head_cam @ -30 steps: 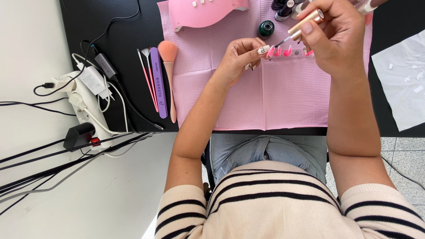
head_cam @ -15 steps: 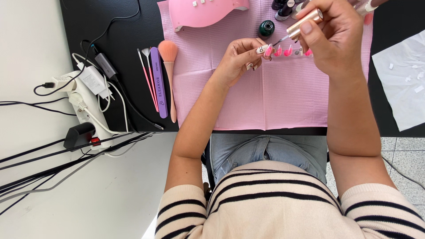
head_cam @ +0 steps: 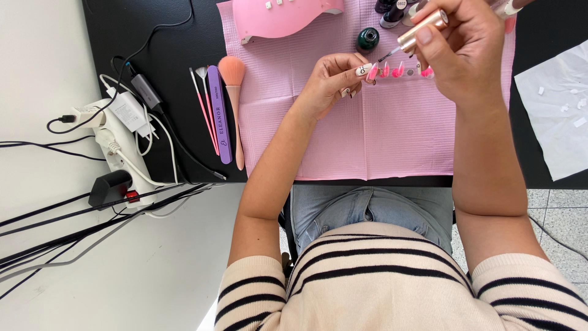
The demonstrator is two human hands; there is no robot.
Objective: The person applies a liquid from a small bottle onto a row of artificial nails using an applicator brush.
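My right hand (head_cam: 468, 52) pinches a gold-capped polish brush (head_cam: 416, 35), its thin tip pointing left toward a row of pink nail tips (head_cam: 398, 71) on the pink mat (head_cam: 367, 141). My left hand (head_cam: 334, 83) rests on the mat with curled fingers, its fingertips holding the left end of that row. The brush tip hovers just above the leftmost tips, beside my left fingers. A dark green polish bottle (head_cam: 368, 38) stands just behind my left hand.
A pink nail lamp (head_cam: 282, 15) sits at the mat's far edge. Left of the mat lie a purple nail file (head_cam: 219, 113), a peach dust brush (head_cam: 234, 92) and thin tools. A white power strip (head_cam: 116, 144) with cables is at the left; white paper (head_cam: 554, 110) lies at the right.
My right hand has shifted the brush slightly, keeping its tip over the left end of the row. My left hand has stayed where it was.
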